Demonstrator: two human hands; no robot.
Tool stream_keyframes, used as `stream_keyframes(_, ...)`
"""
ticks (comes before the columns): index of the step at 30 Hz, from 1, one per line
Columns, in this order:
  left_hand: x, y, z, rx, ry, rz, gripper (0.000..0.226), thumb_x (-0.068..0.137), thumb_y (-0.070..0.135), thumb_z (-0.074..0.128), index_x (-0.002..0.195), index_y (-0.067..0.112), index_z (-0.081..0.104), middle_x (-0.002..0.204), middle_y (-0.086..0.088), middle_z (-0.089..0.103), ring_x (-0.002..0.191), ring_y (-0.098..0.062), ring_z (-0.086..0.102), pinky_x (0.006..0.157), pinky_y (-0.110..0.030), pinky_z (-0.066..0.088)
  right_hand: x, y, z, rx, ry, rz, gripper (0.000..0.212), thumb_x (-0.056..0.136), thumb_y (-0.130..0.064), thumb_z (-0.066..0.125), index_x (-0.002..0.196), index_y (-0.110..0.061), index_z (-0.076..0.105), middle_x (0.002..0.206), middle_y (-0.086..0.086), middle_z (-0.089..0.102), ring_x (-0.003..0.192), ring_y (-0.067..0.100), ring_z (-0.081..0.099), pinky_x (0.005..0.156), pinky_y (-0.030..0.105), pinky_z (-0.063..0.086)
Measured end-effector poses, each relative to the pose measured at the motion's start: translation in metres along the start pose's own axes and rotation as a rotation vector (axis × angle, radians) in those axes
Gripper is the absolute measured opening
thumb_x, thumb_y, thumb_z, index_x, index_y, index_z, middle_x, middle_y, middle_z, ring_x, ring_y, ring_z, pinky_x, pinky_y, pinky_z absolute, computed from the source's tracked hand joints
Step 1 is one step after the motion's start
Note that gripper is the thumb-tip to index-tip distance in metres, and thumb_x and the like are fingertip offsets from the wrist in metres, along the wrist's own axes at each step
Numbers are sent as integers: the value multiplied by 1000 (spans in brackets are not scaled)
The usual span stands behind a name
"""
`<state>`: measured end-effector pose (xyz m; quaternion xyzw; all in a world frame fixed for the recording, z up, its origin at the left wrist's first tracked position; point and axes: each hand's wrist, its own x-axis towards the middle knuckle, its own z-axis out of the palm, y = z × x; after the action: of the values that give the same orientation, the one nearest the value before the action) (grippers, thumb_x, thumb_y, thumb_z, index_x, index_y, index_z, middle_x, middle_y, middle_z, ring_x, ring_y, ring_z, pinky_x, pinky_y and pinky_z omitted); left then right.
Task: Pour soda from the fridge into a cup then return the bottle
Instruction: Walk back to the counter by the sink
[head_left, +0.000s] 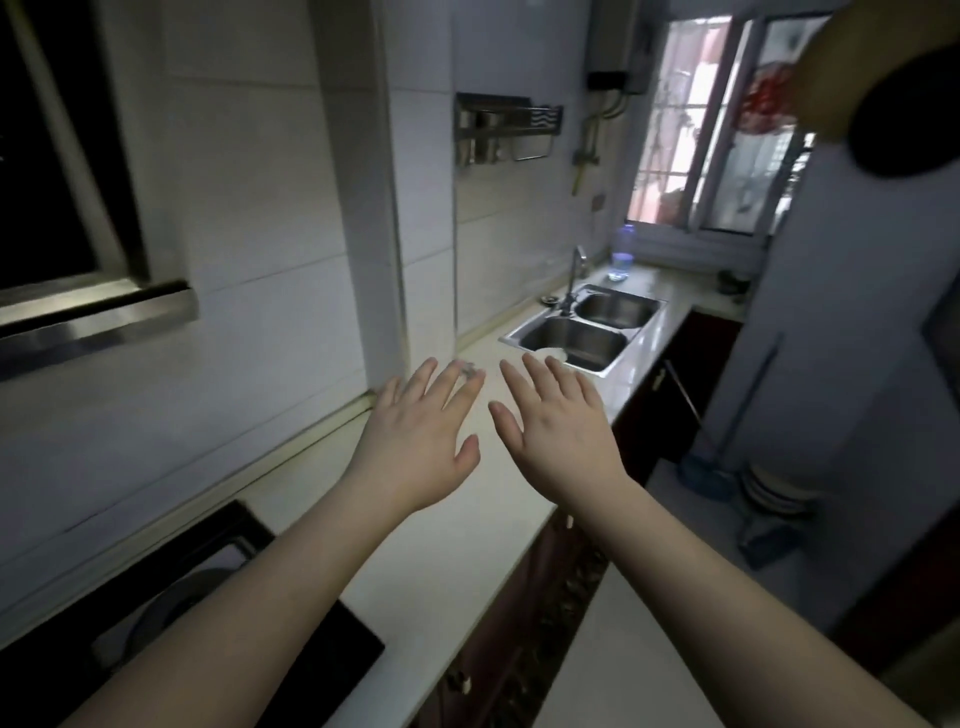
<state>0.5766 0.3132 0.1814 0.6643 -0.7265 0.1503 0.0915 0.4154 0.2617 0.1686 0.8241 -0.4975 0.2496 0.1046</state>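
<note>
Left hand (418, 441) and right hand (558, 436) flat and empty over the surface (467, 561), sink (584, 332) just past them, bottle (622, 257) far behind, fridge (841, 338) to the right

- The kitchen was dim, lit mainly by daylight from the window (727, 130) at the far right, which was overexposed.
- Glare lay on the desk (639, 358) beside the sink (582, 332).
- Wide-angle distortion bent the walls at the edges.
- The picture was soft and slightly blurred throughout.

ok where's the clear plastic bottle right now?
In the head view the clear plastic bottle stands upright at the far end of the counter, beyond the double sink, just right of the faucet, below the window.
</note>
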Motion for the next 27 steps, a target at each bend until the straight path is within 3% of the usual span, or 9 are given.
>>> stream_keyframes(17,192,173,67,-64,-34,199,69,96,52,33,155,30,6,164,2,8,151,-24,4,117,-49,13,32,238,18,-122,-10,172,58,94,-50,29,136,-16,51,140,12,51,132,31,42,108,47,34)
stream_keyframes(27,273,209,106,-87,-41,180,65,99,45,32,155,29,3,164,-1,10,151,-23,8,118,-49,18,66,318,44,-146,-23,254,59,93,-51,29,136,-17,51,139,8,52,130,30,45,109,49,31)
